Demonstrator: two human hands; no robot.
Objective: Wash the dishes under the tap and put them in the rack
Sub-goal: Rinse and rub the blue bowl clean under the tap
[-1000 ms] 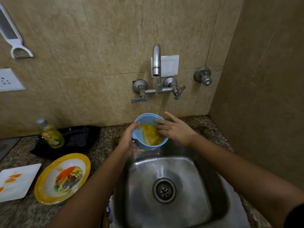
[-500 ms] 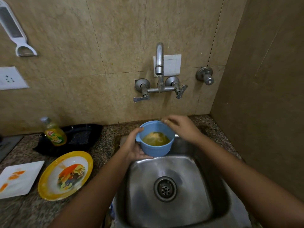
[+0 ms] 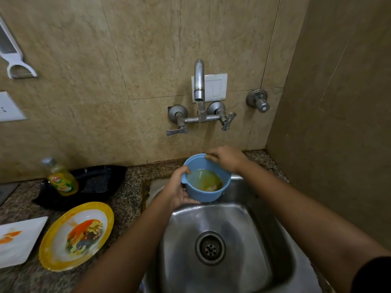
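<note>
A blue plastic bowl (image 3: 208, 194) with yellowish water in it hangs over the back of the steel sink (image 3: 228, 220), under the wall tap (image 3: 199, 81), from which a thin stream runs. My left hand (image 3: 179, 188) grips the bowl's left side, thumb over the rim. My right hand (image 3: 227, 158) pinches the far right rim with curled fingers. A dirty yellow-rimmed plate (image 3: 76, 235) and a stained white square plate (image 3: 19, 240) lie on the granite counter at left.
A dish-soap bottle (image 3: 61, 177) stands on a black tray (image 3: 93, 183) behind the plates. A white peeler (image 3: 14, 58) hangs on the tiled wall. A side wall closes in on the right. The sink drain (image 3: 210, 248) is uncovered. No rack is in view.
My right hand came out of the bowl and took hold of its far rim. The bowl went from tilted toward me to nearly upright and now holds water.
</note>
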